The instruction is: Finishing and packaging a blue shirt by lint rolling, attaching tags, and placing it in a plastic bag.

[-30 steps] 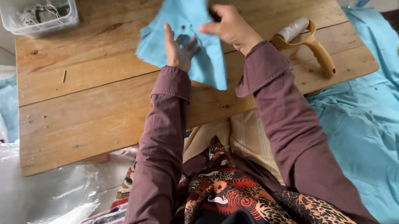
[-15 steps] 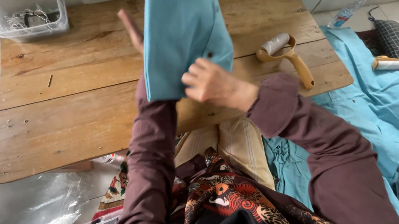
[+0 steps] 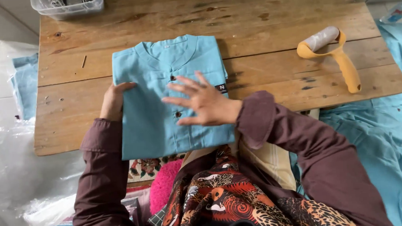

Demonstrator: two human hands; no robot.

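A folded shirt (image 3: 163, 89) lay on the table (image 3: 269, 17), its lower edge overhanging the near side. A lint roller (image 3: 333, 55) lay to its right. A bin (image 3: 69, 4) stood at the far left corner.

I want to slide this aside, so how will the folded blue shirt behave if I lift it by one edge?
The folded blue shirt looks like soft cloth, so it would probably droop and unfold. It overhangs the wooden table toward you, so a push could slide it off. It seems light, and the right hand lies flat on it.

Wooden table (image 3: 269, 13) with folded blue shirt (image 3: 163, 96), lint roller (image 3: 333, 55), plastic bin (image 3: 67, 5).
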